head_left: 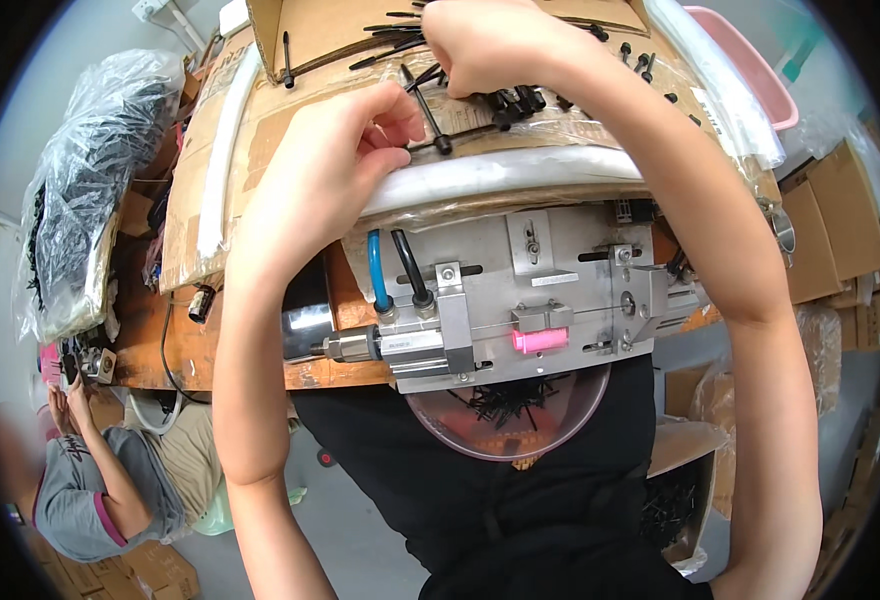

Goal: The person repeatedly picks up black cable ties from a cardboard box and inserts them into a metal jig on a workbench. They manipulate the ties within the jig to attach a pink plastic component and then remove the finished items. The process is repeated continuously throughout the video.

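Observation:
Black rod-shaped parts with knobbed ends lie in a loose pile (515, 103) on the cardboard-covered work surface. My right hand (475, 45) is over this pile, its fingers curled closed; what they grip is hidden behind the hand. To its left, my left hand (345, 145) is half curled, with a gap between the thumb and the fingers. Right by its fingertips lies a black knobbed rod (440, 143), and the thumb is close to the end of another thin rod. Nothing plainly sits in the left hand's grasp.
Nearer me stands a metal fixture (580, 300) with a cylinder, blue and black hoses and a pink piece (540, 341). Below it, a clear bowl (430, 425) holds black parts. A padded white roll (510, 172) edges the cardboard. Another person (110, 480) works at left.

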### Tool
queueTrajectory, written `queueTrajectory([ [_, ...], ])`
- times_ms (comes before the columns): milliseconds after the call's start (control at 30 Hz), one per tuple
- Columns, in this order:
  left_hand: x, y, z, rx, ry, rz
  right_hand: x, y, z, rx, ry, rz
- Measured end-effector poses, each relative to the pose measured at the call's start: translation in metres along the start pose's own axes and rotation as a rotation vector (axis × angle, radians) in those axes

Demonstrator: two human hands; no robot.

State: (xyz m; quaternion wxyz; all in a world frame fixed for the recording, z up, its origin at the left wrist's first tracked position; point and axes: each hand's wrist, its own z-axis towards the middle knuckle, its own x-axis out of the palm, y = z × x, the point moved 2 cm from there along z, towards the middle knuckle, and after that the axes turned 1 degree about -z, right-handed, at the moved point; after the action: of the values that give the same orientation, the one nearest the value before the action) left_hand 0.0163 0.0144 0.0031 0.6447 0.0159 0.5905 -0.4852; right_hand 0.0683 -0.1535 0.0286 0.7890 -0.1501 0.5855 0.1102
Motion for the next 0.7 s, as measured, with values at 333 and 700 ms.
queueTrajectory([
  [333,-0.038,-0.016,-0.018,0.006,-0.054,0.053,-0.071,-0.026,-0.07,0.268,-0.274,0.547],
  [700,0.059,-0.064,-0.067,0.205,-0.5,0.173,-0.005,-0.018,-0.166,0.248,-0.278,1.692],
])
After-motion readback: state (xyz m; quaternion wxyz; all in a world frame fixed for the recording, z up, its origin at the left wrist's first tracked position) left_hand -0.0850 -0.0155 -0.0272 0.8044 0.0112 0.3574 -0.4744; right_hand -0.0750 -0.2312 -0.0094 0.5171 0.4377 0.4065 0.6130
